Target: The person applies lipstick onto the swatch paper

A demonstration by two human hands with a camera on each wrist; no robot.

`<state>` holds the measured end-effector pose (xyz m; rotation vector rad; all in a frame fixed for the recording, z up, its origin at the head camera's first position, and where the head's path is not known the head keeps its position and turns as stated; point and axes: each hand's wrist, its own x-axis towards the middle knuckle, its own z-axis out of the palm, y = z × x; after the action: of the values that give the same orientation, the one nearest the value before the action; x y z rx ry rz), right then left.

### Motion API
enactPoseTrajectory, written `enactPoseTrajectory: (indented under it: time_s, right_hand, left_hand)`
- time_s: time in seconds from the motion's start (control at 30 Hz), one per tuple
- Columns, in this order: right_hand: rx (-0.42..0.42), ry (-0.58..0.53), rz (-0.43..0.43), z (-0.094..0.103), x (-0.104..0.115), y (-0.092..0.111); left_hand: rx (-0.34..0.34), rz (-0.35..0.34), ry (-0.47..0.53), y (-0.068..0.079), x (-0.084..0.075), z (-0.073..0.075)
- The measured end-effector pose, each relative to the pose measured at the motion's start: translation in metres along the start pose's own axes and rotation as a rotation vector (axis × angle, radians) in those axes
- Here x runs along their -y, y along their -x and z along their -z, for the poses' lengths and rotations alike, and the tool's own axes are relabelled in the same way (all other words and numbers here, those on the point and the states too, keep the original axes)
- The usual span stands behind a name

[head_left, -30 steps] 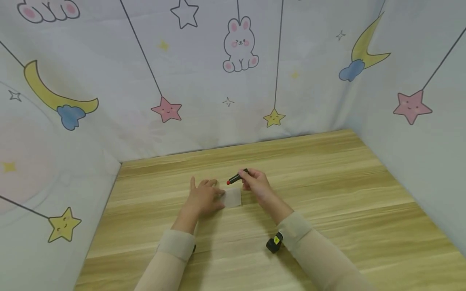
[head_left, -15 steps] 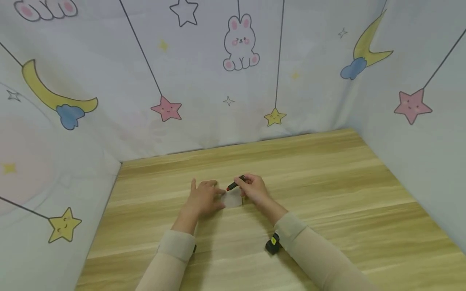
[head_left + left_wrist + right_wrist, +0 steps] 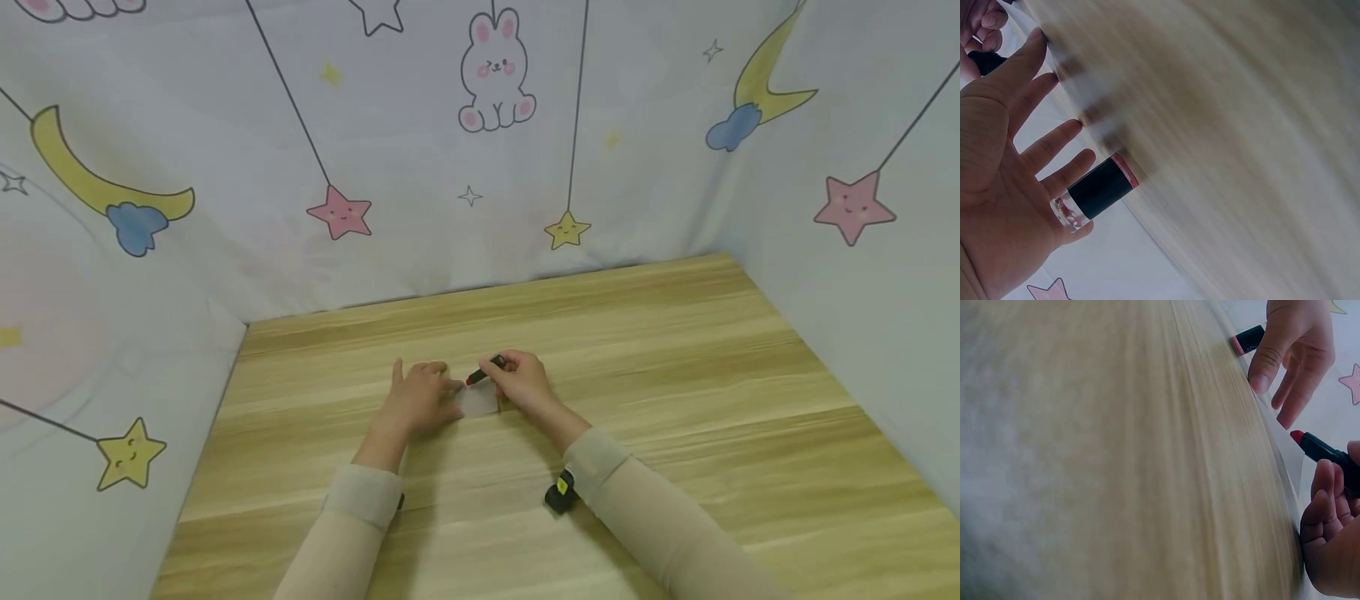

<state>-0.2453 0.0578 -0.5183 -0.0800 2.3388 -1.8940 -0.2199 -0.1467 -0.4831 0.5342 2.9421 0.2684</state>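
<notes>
Lipstick (image 3: 1322, 450) (approx. centre of table (image 3: 675, 358)), bare red tip angled down at far edge of sm. white sheet (image 3: 478, 402); contact w/ sheet can't be confirmed. R hand (image 3: 521, 377) grasps the lipstick's black body betw. thumb & fingers. L hand (image 3: 416, 398) grips nothing visibly: fingers spread, thumb & a fingertip at the sheet's L edge, apparently steadying it. Cap (image 3: 1104, 189), a black cyl. w/ red band & clear end, is just beside L hand, band end toward table; whether the hand touches it, can't tell.

Progress (judged): cap off, tip exposed, sheet flat betw. hands, i.e. prep. seems done. No mark can be made out on sheet, so drawing looks at its start or not yet begun; recapping also undone.

Count: lipstick, 1; cap, 1; sheet, 1; hands, 2; table, 1; pale cuffs (image 3: 363, 493), 2; wrist cam (image 3: 560, 494), 1 plainly seen, plus dark sliver at L cuff. Backdrop (image 3: 420, 142) prints: yellow moons (image 3: 101, 185), 2; pink stars (image 3: 340, 213), 2 in head view; full rabbit (image 3: 496, 71), 1.
</notes>
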Motion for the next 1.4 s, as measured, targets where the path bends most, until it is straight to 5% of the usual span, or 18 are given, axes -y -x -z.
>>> enactPoseTrajectory:
  time_s: [1.1, 1.4]
  right_hand:
    - [0.022, 0.091, 0.052, 0.0018, -0.0019, -0.0041]
    - [0.095, 0.124, 0.050, 0.0031, -0.0035, -0.0026]
  left_hand:
    - [0.013, 0.005, 0.009, -0.0038, 0.0011, 0.0006]
    - [0.016, 0.006, -0.008, -0.0033, 0.0028, -0.0014]
